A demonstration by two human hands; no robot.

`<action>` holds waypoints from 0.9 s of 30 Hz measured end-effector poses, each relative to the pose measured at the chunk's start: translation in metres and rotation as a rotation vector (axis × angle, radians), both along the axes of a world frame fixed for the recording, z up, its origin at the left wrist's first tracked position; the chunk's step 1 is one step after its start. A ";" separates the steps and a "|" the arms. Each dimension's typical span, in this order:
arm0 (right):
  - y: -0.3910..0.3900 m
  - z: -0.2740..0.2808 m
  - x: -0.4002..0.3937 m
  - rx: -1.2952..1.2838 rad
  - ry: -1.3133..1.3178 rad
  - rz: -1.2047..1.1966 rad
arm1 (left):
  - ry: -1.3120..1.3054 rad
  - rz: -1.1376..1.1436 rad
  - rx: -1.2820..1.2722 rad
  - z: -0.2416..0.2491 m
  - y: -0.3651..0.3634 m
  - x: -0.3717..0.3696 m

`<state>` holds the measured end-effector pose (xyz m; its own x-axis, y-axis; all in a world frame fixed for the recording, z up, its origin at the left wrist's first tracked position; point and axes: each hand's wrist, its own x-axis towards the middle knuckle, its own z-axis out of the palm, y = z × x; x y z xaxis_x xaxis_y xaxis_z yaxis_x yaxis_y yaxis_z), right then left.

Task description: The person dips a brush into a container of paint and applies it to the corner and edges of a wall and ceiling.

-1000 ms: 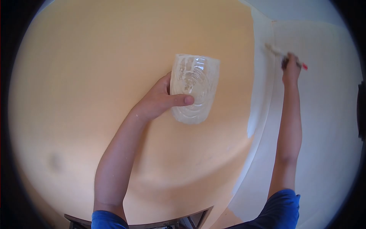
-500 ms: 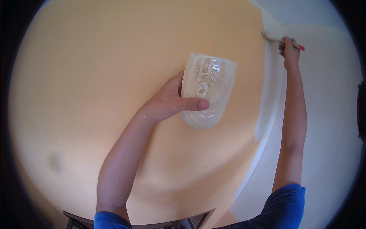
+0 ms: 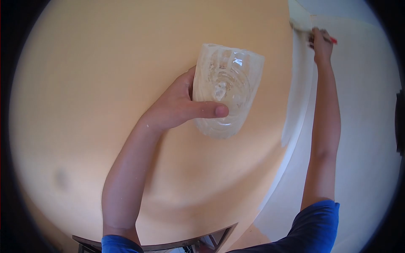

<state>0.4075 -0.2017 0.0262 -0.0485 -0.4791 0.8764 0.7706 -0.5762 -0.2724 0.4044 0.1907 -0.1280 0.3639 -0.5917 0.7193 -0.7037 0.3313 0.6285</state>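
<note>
My left hand [image 3: 181,103] is wrapped round a clear plastic container [image 3: 240,88], thumb across its near side and fingers hidden behind. The container looks like a cut-off bottle, smeared inside with white paint and tilted so I look into it. Up at the right, my right hand [image 3: 322,45] grips a paintbrush [image 3: 300,28] with a red-tipped handle. Its bristle end points left, at the border of the white strip [image 3: 291,101] and the peach wall [image 3: 147,55], near the corner. The hand is slightly blurred.
A white wall [image 3: 367,118] adjoins the peach one at the right, with the ceiling [image 3: 346,10] above. Below, a dark-framed opening [image 3: 168,246] shows at the bottom edge. A dark object [image 3: 400,122] stands at the far right.
The container and my left hand sit slightly higher and nearer in view. My right hand and the paintbrush are also a little higher, still at the white strip.
</note>
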 end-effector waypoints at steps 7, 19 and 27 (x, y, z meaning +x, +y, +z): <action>-0.009 0.005 -0.018 0.048 -0.114 0.153 | 0.019 -0.012 0.030 0.001 -0.002 0.007; 0.007 -0.092 -0.018 0.077 0.060 -0.009 | -0.041 0.011 -0.026 -0.002 0.000 0.009; 0.003 0.051 0.006 -0.030 -0.168 0.166 | -0.014 -0.031 -0.065 -0.004 -0.001 0.018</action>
<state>0.4130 -0.1989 0.0772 -0.1173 -0.4668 0.8765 0.8887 -0.4433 -0.1172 0.4221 0.1892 -0.1320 0.3359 -0.5548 0.7611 -0.7010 0.3925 0.5955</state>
